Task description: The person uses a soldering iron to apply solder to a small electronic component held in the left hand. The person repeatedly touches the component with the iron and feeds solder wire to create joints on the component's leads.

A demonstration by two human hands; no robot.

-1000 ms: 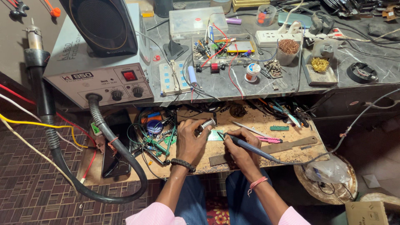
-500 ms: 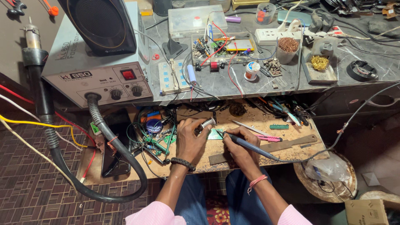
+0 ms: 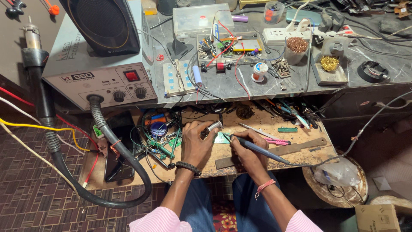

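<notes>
Left hand [image 3: 195, 146] closed on a silvery tool [image 3: 213, 126], perhaps steadying the small green board [image 3: 222, 138] | right hand [image 3: 246, 148] grips soldering iron [image 3: 257, 149] pen-style, tip at board | wooden shelf [image 3: 257, 124] beneath, rework station [image 3: 101, 81] upper left.

rework station [image 3: 98, 83] on the bench left; wooden board [image 3: 257, 124] below; tweezers [image 3: 257, 130] on it.

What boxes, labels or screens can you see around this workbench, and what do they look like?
Cardboard box: bottom right on the floor, brown, dark print.
Label strip: front panel of the grey rework station, dark bar, pale lettering.
Phone: lower shelf left, black slab, screen dark.
</notes>
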